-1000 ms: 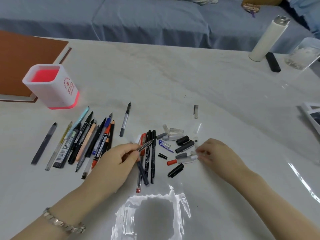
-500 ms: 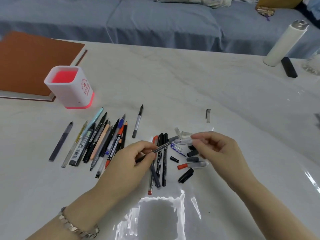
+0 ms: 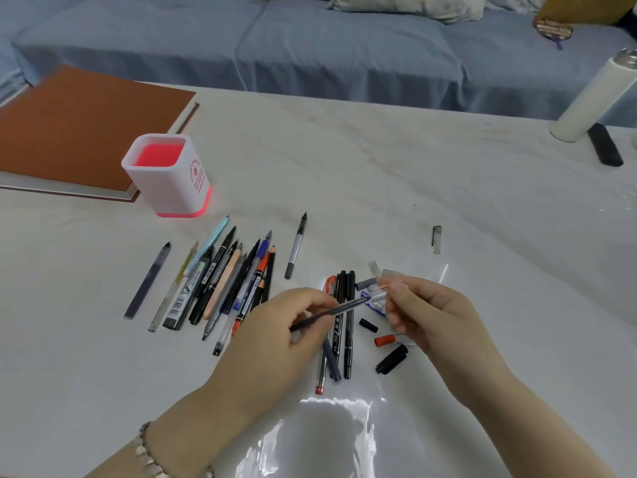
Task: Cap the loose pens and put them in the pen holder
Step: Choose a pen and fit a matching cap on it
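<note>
Lining up cap to pen. Left hand pinches the slim dark-grey plastic pen mid-barrel, tip pointing right, held just above the white marble-look table. Right hand pinches the small clear plastic cap at the pen tip; can't tell if they touch. Both look light, stiff and smooth, and the cap is probably slippery. Best grip: pen nearer the tip, cap by its closed end. White square pen holder with pink base stands well apart, upper left.
</note>
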`<state>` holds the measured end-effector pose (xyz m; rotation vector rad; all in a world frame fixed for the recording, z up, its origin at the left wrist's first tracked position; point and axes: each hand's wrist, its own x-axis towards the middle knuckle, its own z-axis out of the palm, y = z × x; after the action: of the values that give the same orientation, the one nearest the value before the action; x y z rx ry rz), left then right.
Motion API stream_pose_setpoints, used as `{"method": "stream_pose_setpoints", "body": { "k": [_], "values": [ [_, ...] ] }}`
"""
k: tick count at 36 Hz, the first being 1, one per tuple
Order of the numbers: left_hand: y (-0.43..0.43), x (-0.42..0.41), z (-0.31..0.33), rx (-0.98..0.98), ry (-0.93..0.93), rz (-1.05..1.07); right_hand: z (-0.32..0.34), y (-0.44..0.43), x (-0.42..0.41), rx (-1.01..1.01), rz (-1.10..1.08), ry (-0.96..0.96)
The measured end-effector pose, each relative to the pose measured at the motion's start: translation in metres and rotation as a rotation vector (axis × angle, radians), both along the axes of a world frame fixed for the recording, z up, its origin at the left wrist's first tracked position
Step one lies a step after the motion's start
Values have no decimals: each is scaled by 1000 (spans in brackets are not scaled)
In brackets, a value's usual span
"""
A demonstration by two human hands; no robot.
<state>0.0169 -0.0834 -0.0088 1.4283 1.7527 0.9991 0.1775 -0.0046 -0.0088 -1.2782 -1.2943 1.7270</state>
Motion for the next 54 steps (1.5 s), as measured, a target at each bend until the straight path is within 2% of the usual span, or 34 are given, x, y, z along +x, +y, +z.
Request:
{"method": "stream_pose_setpoints", "body": {
  "k": [7,10,13,16,19,22,28,30,34,38,43,45,47,50,54],
  "values": [
    [1,-3,-4,102,100,-48,-5,-7,-8,13,71,-1],
    [-1,-9,-11,118,200,-32,-5,-8,-9,15,75,31],
    [-5,-15,-15,148,338,-157,-6,-13,-12,19,67,63],
    [-8,-20,-20,183,368,-239,-11,-22,-16,18,30,104],
    [-8,-22,-23,180,275,-210,-17,-28,-21,63,7,112],
    [-9,-16,-23,92,127,-125,-19,-27,-26,83,17,121],
    [-7,-14,-14,-285,-467,36,-15,-21,-26,145,132,124],
    [-6,-14,-13,-325,-524,32,-14,-19,-26,138,163,120],
    [-4,-15,-15,-171,-230,35,-17,-15,-31,79,112,66],
    [-1,-19,-21,50,40,4,-20,-18,-40,3,-1,110],
    [0,-14,-26,126,38,35,-19,-17,-50,-89,-54,129],
    [1,-14,-28,108,146,1,-16,-11,-49,-113,-63,97],
    [3,-21,-31,61,342,26,-15,-1,-44,-57,-94,11],
    [5,-42,-38,67,588,168,-23,17,-33,139,-84,-225],
    [10,-59,-50,-93,713,141,-40,26,-32,287,0,-385]
  ]
}}
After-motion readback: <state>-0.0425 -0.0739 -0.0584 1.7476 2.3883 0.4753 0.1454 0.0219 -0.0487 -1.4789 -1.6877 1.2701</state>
